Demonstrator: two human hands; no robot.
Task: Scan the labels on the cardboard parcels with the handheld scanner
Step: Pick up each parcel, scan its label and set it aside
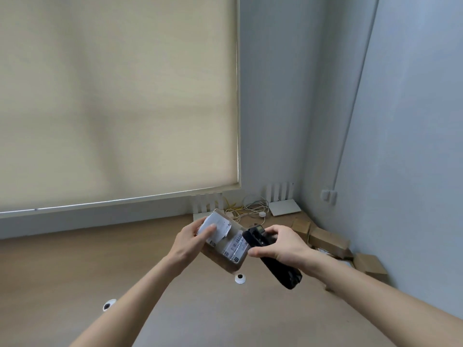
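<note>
While the left hand (194, 237) grips a cardboard parcel (224, 246) at its upper left end, thumb pressed flat on a loose white slip, the parcel is held tilted in the air above the wooden floor (75, 271). Its upward face carries a white label (235, 249) with printed barcodes. The right hand (278, 246) is wrapped around a black handheld scanner (273, 259), fingers curled over its top and thumb under its side; the scanner's head sits just beside the label's right edge, its handle slanting down toward the lower right. More cardboard parcels (328, 241) lie on the floor along the right wall, near the corner. Behind them a white router (284, 207) stands in the corner beside a tangle of cables (246, 209). Two small round white fittings (240, 278) sit on the floor below the hands. A beige roller blind (112, 96) fills the wall ahead.
</note>
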